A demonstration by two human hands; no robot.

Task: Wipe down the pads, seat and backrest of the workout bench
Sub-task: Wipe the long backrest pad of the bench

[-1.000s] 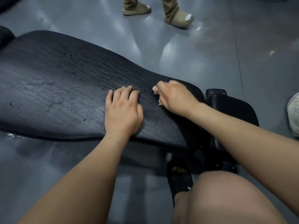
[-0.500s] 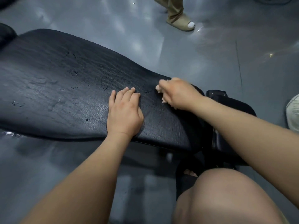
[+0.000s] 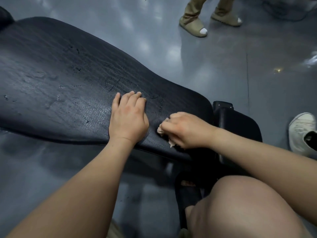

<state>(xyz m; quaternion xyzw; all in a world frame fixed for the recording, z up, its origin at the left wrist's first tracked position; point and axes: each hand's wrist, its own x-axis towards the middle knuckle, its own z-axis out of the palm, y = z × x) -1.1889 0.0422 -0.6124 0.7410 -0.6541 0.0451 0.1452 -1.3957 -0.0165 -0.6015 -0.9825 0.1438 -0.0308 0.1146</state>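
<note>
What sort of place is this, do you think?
Probably a gym: a long black padded bench with cracked vinyl stands on a smooth grey floor, another person's slippered feet are nearby, and the right hand rubs the bench with a cloth.

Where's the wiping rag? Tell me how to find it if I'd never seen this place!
Find the long black bench pad lying across the picture. At its narrow end the left hand rests palm down, and beside it the right hand is bunched around a small crumpled wad. That wad is the only pale, pinkish-white thing on the dark pad, peeking out past the knuckles.
</note>
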